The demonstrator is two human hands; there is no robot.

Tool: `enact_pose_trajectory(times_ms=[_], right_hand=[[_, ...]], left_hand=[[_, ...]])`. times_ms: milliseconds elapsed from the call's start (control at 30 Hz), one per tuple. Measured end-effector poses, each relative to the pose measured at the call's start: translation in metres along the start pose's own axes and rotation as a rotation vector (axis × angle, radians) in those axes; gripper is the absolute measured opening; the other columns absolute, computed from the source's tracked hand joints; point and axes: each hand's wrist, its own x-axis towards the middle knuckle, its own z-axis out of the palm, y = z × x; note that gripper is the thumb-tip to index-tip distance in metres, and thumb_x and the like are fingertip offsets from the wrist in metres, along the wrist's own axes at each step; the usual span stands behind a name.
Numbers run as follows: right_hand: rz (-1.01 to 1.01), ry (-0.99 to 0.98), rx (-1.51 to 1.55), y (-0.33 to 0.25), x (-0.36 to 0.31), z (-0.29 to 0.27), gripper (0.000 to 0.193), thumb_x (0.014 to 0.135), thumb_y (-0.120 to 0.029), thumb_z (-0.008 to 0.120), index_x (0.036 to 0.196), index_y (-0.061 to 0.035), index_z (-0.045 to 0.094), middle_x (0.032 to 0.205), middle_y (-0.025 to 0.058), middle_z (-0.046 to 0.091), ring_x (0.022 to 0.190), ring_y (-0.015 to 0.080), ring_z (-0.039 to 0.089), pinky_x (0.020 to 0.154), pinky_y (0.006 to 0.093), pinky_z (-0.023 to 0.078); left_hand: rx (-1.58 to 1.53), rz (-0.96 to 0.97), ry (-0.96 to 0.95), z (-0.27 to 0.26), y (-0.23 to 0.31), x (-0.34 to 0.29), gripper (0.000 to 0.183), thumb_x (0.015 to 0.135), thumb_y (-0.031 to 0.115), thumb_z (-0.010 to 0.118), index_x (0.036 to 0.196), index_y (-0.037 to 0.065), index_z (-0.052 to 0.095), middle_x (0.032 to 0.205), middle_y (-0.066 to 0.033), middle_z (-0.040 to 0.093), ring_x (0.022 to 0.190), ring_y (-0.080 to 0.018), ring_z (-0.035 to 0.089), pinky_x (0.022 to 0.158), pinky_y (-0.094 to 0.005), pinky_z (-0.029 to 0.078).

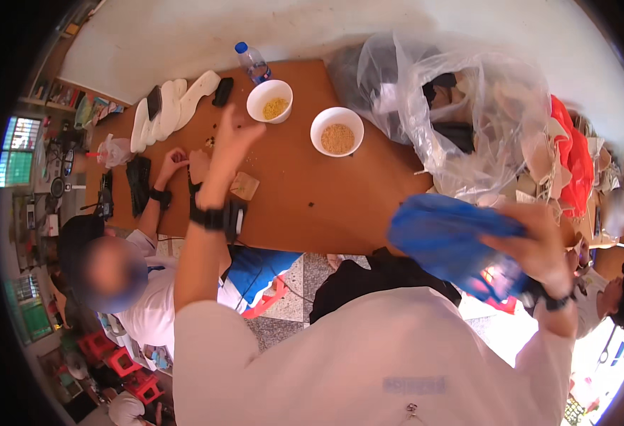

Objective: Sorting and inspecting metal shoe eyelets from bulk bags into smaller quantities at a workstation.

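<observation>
My left hand (235, 138) is raised over the table with its fingers apart and holds nothing. Just beyond it stands a white bowl (256, 98) with yellow bits inside. To the right of that, a second white bowl (320, 128) contains tan grains. On the right, my right hand (538, 238) grips a crumpled blue plastic bag (443, 231), held up off the table near its front right edge. Both bag and hand are slightly smeared by motion. What the bag contains, if anything, I cannot tell.
A brown table (298, 206) spans the front. At its back are a water bottle (255, 67) and white shoe soles (173, 106). Clear plastic bags (468, 149) crowd the right. A co-worker (149, 291) sits close on my left, hands over the table. A dark phone (234, 219) lies by the front edge.
</observation>
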Motion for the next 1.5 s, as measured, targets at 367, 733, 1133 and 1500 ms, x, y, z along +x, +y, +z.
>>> enact_pose_trajectory(times_ms=[367, 733, 1133, 1500], right_hand=[[-0.402, 0.041, -0.397, 0.140, 0.066, 0.191, 0.035, 0.062, -0.005, 0.066, 0.097, -0.0049, 0.061, 0.087, 0.0120, 0.059, 0.085, 0.0315, 0.054, 0.074, 0.0419, 0.045], [0.251, 0.364, 0.246, 0.197, 0.026, 0.226, 0.026, 0.077, -0.010, 0.058, 0.101, -0.0008, 0.058, 0.095, 0.0174, 0.061, 0.092, 0.0286, 0.057, 0.083, 0.0359, 0.042], [-0.495, -0.239, -0.126, 0.153, 0.011, 0.293, 0.028, 0.067, -0.002, 0.053, 0.094, 0.0016, 0.057, 0.096, 0.0194, 0.058, 0.090, 0.0350, 0.057, 0.073, 0.0402, 0.047], [-0.432, 0.197, -0.013, 0.177, 0.064, 0.255, 0.035, 0.069, -0.002, 0.059, 0.104, -0.0023, 0.055, 0.106, 0.0167, 0.052, 0.101, 0.0353, 0.051, 0.079, 0.0408, 0.045]], left_hand=[[0.047, 0.021, -0.355, 0.070, -0.062, -0.215, 0.077, 0.071, 0.020, 0.070, 0.130, -0.006, 0.028, 0.122, -0.0249, 0.044, 0.106, -0.0317, 0.051, 0.082, -0.0367, 0.045], [0.075, 0.636, -0.449, 0.159, -0.012, -0.193, 0.035, 0.076, 0.017, 0.063, 0.108, 0.003, 0.055, 0.115, -0.0163, 0.050, 0.113, -0.0342, 0.043, 0.095, -0.0451, 0.033], [1.100, 0.607, -0.043, 0.164, -0.037, -0.120, 0.051, 0.073, 0.011, 0.059, 0.122, 0.018, 0.048, 0.122, -0.0207, 0.045, 0.119, -0.0343, 0.037, 0.089, -0.0659, 0.028], [0.654, 0.362, 0.086, 0.156, -0.056, -0.093, 0.040, 0.074, 0.004, 0.055, 0.112, 0.009, 0.048, 0.117, -0.0190, 0.047, 0.104, -0.0359, 0.049, 0.082, -0.0459, 0.043]])
